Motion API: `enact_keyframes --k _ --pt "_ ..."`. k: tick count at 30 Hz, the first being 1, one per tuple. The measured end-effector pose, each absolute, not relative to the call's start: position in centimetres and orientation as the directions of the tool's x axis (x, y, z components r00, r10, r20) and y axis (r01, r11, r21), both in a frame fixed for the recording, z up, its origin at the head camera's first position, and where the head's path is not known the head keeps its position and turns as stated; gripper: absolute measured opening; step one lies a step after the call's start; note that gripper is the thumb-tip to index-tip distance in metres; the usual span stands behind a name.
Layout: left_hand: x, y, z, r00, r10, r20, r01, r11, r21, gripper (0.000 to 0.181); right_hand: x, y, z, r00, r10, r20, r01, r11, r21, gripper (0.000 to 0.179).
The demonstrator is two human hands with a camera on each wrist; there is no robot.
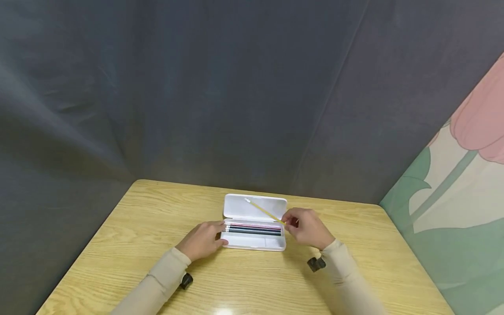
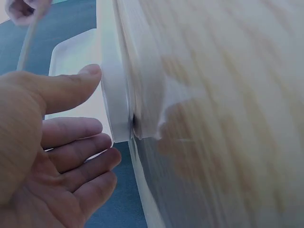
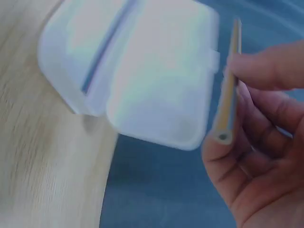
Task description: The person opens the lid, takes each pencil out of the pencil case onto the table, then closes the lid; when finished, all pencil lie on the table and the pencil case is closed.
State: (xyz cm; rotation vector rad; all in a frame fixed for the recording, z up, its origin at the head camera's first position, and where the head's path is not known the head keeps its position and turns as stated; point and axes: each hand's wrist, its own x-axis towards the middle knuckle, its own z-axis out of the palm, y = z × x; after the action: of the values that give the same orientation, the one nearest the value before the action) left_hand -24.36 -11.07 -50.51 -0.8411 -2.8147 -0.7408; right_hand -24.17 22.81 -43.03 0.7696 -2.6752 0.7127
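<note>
So the yellow pencil (image 1: 264, 211) is up in the right hand (image 1: 309, 227), pinched between thumb and fingers near its blunt end, with the white-tipped end sticking out to the left of that hand, across the lid (image 1: 236, 210) in the head view. Can't really tell how high above it.

Just left of the same hand sits the open case (image 1: 244, 240), with a row of dark and reddish pencils (image 1: 255, 229) in the back compartment. The left hand (image 1: 201, 239) is at the other end, fingers relaxed and not clenched, thumb up against the case wall. Everything's on the wood surface (image 1: 236, 284), with a dark curtain (image 1: 236, 87) beyond both hands.

What I'd watch for: that pinch is way off at one end, so the long free part could swing or dip if the fingers loosen. Coming in at that slant, it might also snag the lid or hinge edge, or nudge the row out of line. And if the left hand's light touch slips, a bump could slide the case.
</note>
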Motion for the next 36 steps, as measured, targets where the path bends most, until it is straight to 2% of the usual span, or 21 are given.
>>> enact_keyframes --k 3,7,11,15,18,27,33,36 --pt "-24.4 -11.2 -50.4 -0.857 0.470 0.212 0.513 0.735 0.443 0.049 -23.5 24.9 -42.6 -0.887 -0.258 0.383 -0.433 0.753 -0.496 0.013" --pt "-24.3 -11.4 -50.3 -0.859 0.470 0.201 0.508 0.741 0.439 0.047 -23.5 27.0 -44.1 -0.964 -0.052 0.259 -0.199 0.789 -0.581 0.015" --pt "-24.0 -11.4 -50.0 -0.854 0.479 0.203 0.518 0.739 0.431 0.044 -23.9 27.5 -46.8 -0.988 0.062 0.141 -0.033 0.811 -0.585 0.022" --pt "-23.8 -11.2 -49.7 -0.843 0.497 0.207 0.533 0.721 0.443 0.045 -24.1 27.1 -48.8 -0.988 0.125 0.095 0.055 0.840 -0.539 0.021" --pt "-23.8 -11.2 -49.7 -0.841 0.501 0.205 0.537 0.720 0.440 0.048 -24.1 26.5 -49.4 -0.986 0.143 0.082 0.082 0.856 -0.510 0.017" --pt "-24.1 -11.2 -49.8 -0.841 0.501 0.205 0.538 0.734 0.414 0.048 -24.4 25.3 -49.6 -0.995 0.073 0.069 0.034 0.890 -0.454 0.019" --pt "-23.8 -11.1 -49.8 -0.831 0.515 0.212 0.553 0.717 0.424 0.045 -24.0 25.4 -49.5 -0.997 0.072 0.037 0.045 0.876 -0.480 0.021" --pt "-23.8 -11.0 -49.8 -0.829 0.513 0.221 0.556 0.717 0.420 0.044 -23.9 25.5 -49.2 -0.995 0.062 0.076 0.019 0.881 -0.472 0.021"
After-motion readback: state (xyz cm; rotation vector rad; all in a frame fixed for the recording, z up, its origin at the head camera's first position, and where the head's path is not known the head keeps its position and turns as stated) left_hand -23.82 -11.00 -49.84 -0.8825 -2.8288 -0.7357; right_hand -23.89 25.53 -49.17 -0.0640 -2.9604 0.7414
